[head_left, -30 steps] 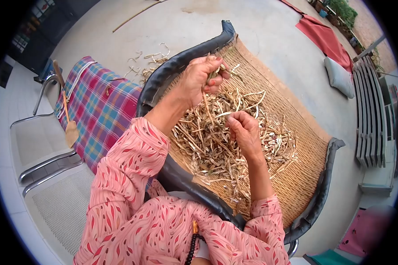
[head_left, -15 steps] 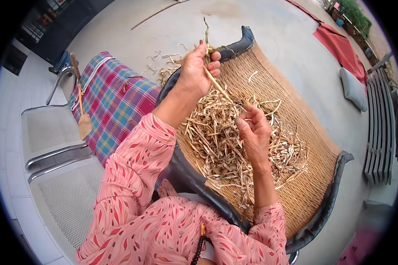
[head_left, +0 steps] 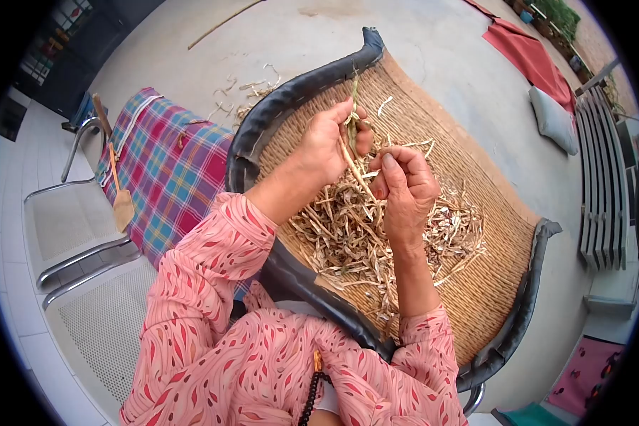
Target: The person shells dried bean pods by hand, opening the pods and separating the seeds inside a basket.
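Observation:
A woven tray (head_left: 476, 184) with a black padded rim lies before me, a heap of dry pods (head_left: 348, 231) on it. My left hand (head_left: 337, 138), above the upper part of the heap, is closed around several pods (head_left: 353, 117), some greenish and one long and pale, pointing down to the right. My right hand (head_left: 406, 184) is just right of it, over the heap, thumb and fingers pinched together near the pale pod's lower end. What lies between those fingertips is too small to make out.
Metal chairs (head_left: 96, 326) stand at the left beside a plaid cloth (head_left: 170, 170) and a wooden spatula (head_left: 123, 206). Loose pods (head_left: 255, 92) lie on the floor beyond the rim. A grey cushion (head_left: 552, 121), a red cloth (head_left: 529, 60) and stacked grey slats (head_left: 602, 184) are at the right.
My right hand has risen toward my left hand, and its fingers have closed from a looser pose. My left hand still holds the pods. The whole view has shifted slightly.

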Tool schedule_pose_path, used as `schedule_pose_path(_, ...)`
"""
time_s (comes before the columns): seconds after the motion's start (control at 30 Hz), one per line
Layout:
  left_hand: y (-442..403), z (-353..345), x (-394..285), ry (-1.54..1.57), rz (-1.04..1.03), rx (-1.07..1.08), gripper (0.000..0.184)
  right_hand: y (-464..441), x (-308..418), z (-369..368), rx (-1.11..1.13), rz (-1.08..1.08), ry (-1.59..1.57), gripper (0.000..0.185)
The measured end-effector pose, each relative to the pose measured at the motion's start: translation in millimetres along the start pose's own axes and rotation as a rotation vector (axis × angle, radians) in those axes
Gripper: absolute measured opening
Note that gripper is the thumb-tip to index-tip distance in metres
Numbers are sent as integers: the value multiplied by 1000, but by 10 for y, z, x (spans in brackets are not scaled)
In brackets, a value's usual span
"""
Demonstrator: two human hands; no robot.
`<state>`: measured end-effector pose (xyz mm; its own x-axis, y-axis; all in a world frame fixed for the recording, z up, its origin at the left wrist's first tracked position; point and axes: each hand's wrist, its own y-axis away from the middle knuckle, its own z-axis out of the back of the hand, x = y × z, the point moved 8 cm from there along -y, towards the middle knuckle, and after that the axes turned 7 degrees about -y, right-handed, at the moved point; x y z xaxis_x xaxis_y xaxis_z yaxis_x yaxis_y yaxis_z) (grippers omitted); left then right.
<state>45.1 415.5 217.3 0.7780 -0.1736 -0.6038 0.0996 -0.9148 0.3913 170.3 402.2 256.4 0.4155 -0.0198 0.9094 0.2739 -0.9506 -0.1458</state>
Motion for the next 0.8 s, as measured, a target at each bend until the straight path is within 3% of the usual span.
schedule_pose_path(0.17, -99, -43, -331, 95, 29, 170, 23, -33, -99, 86, 7, -33, 107, 7)
schedule_pose_path(0.23, -185, 43, -961, -70, -264, 69, 24, -39, -158, 147, 11, -64, 162, 7)
schedule_pose_path(0.27, -232, 190, -1385, -221, -510, -84, 25, -57, -194, 199, 19, -39, 243, 7)
schedule_pose_path(0.3, -371, 402, -1823, -362, -690, -66, 32, -56, -203, 239, 6, -36, 289, 7)
schedule_pose_path(0.33, -255, 527, -2036, -397, -806, -327, 46, -62, -210, 267, -4, -34, 332, 7)
schedule_pose_path(0.47, -190, 834, -2162, -1764, -734, -796, 51, -86, -282, 359, 40, 160, 678, 6)
schedule_pose_path(0.5, -181, 595, -1899, -1951, -821, -614, 40, -96, -326, 394, 23, 133, 660, 6)
schedule_pose_path(0.53, -169, 373, -1553, -1780, -973, -203, 29, -97, -371, 422, 14, 104, 645, 6)
schedule_pose_path(0.57, -61, 24, -1172, -1851, -811, 17, 19, -98, -405, 459, -13, 52, 618, 6)
schedule_pose_path(0.63, -48, -289, -547, -1965, -770, 318, 12, -114, -378, 516, -43, 112, 630, 6)
schedule_pose_path(0.7, -91, -401, -72, -2075, -547, 480, 10, -138, -340, 603, -84, 78, 623, 6)
schedule_pose_path(0.8, -300, -221, 426, -2286, -310, 551, 12, -172, -273, 716, -116, 80, 629, 6)
